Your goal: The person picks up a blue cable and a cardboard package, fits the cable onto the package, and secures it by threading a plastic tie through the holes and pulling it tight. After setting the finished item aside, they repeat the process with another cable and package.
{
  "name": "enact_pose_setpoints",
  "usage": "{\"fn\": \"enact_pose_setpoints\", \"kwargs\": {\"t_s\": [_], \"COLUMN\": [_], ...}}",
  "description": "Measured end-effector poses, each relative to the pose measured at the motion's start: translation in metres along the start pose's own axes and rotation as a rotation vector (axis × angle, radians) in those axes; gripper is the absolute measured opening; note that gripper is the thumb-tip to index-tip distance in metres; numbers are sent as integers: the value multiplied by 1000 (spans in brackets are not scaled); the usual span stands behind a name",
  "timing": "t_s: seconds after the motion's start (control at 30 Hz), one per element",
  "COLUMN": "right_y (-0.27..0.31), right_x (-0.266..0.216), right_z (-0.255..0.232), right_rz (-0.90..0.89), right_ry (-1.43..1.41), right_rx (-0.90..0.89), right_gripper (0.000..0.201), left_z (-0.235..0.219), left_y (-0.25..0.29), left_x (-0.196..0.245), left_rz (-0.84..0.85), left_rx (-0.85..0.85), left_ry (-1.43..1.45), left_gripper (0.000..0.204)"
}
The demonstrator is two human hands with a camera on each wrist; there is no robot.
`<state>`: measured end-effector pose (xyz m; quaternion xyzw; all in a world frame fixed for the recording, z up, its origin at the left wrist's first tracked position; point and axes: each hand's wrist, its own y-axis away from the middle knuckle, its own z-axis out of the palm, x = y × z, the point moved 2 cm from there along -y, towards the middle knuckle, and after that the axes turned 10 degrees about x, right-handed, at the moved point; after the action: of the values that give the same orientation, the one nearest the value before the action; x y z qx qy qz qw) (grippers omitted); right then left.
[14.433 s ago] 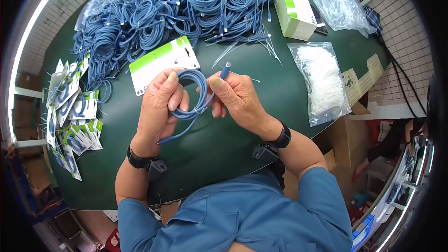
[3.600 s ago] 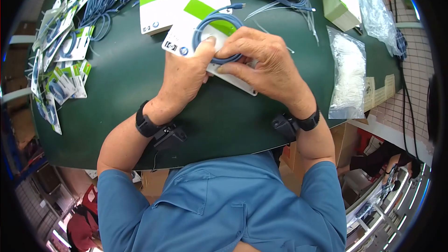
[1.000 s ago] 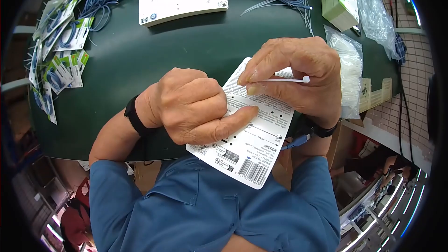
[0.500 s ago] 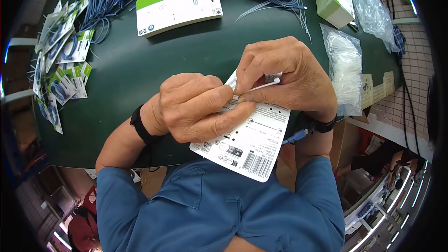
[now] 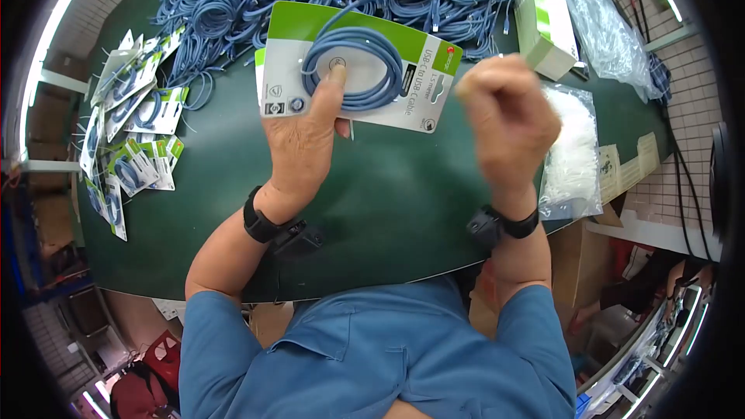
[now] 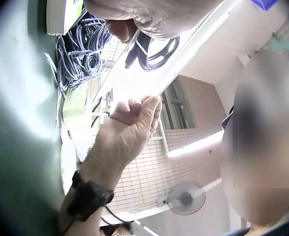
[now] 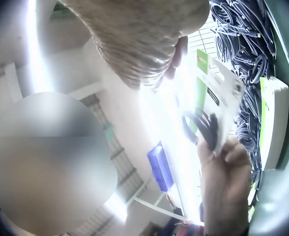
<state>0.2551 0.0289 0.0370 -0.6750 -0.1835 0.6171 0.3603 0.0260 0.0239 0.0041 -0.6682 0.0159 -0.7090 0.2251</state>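
My left hand point(image 5: 301, 143) grips a green and white card point(image 5: 434, 93) printed "USB-C to USB-C cable", thumb on its front and fingers behind. A coiled blue USB cable point(image 5: 376, 99) lies against the card's front, one plug end sticking out past the top edge. The thin end of a white cable tie point(image 5: 351, 131) pokes out below the card. To the right, my right hand point(image 5: 514, 120) is raised, slightly blurred and apart from the card. Its fingers are curled with thumb and fingertip together; the left wrist view shows nothing in that right hand point(image 6: 124, 135).
Blue coiled cables point(image 5: 217, 12) heap along the back of the green table point(image 5: 388, 209). Carded cables point(image 5: 132, 167) lie at left. At right stand a stack of cards point(image 5: 545, 31), a bag of white cable ties point(image 5: 570, 155) and a clear plastic bag point(image 5: 609, 27).
The card was back side up low near my body, both hands working a white cable tie at it. Now it is front side up, farther forward in my left hand; my right hand has let go.
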Motion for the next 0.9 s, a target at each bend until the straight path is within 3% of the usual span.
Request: {"fn": "enact_pose_setpoints", "kwargs": {"t_s": [0.03, 0.1, 0.2, 0.63, 0.73, 0.9], "right_y": [3, 9, 19, 27, 30, 35], "right_x": [-3, -7, -3, 2, -10, -10], "right_z": [7, 26, 37, 41, 41, 46], "right_rz": [-180, -390, -544, -595, -573, -534], "right_ry": [71, 108, 275, 415, 228, 153], "right_rx": [-133, -200, -250, -253, -309, -295], "right_gripper": [23, 29, 31, 29, 27, 30], "left_z": [5, 18, 38, 47, 42, 39], "left_y": [-3, -9, -8, -2, -8, -10], "left_x": [-1, -3, -10, -8, -1, 2], "left_rz": [-98, -299, -266, -304, -341, -327], "left_rx": [40, 110, 187, 177, 169, 174], "left_ry": [113, 340, 418, 432, 395, 400], "left_gripper": [19, 20, 22, 21, 20, 19]}}
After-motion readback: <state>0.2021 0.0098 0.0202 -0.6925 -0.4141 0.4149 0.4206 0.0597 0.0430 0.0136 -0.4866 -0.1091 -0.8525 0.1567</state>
